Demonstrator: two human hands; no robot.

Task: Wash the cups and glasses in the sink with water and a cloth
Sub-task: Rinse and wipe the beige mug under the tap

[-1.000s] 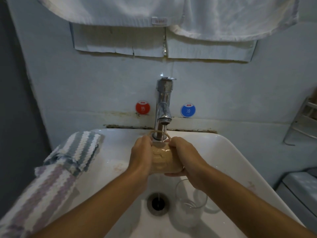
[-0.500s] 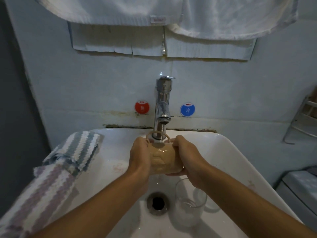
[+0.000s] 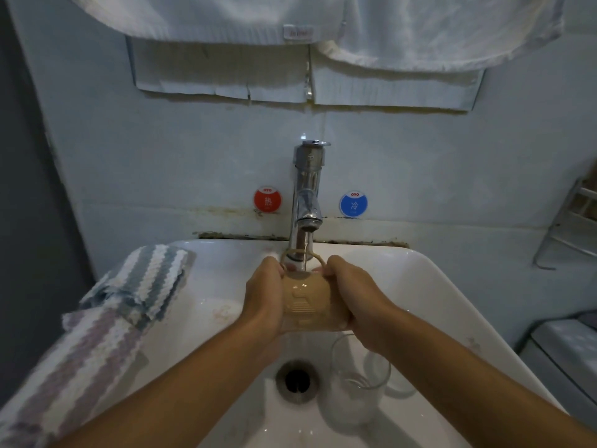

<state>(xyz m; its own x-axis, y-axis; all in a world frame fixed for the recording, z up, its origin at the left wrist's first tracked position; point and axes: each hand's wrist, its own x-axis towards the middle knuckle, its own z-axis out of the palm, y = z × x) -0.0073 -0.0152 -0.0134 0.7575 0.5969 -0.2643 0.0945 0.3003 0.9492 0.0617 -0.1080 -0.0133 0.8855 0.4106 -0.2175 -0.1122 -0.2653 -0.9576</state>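
Directly under the chrome faucet [image 3: 307, 202], a tan cup [image 3: 305, 302] sits clasped between two bare hands over the white sink [image 3: 429, 292]. The left hand [image 3: 263, 297] wraps the cup's left side, fingers curled around it; the right hand [image 3: 353, 297] grips the right side, thumb hooked near the rim. The cup lies tipped, its long axis running away from the person, mouth toward the faucet and base toward the camera — a thin stream of water falls into the open rim, and water spills from below the cup toward the drain [image 3: 295, 379]. A raised ribbed pattern shows on the cup's near face. Whether anything but water is inside cannot be told.

Lower in the basin, just right of the drain, a clear glass [image 3: 357, 379] stands upright beneath the right wrist, a little water at its bottom.

A striped cloth [image 3: 106, 321] drapes over the sink's left edge. On the wall behind, a red sticker [image 3: 267, 199] and a blue sticker [image 3: 353, 204] flank the faucet, white towels [image 3: 323, 24] hang above, and a wire rack [image 3: 571, 227] is at far right.
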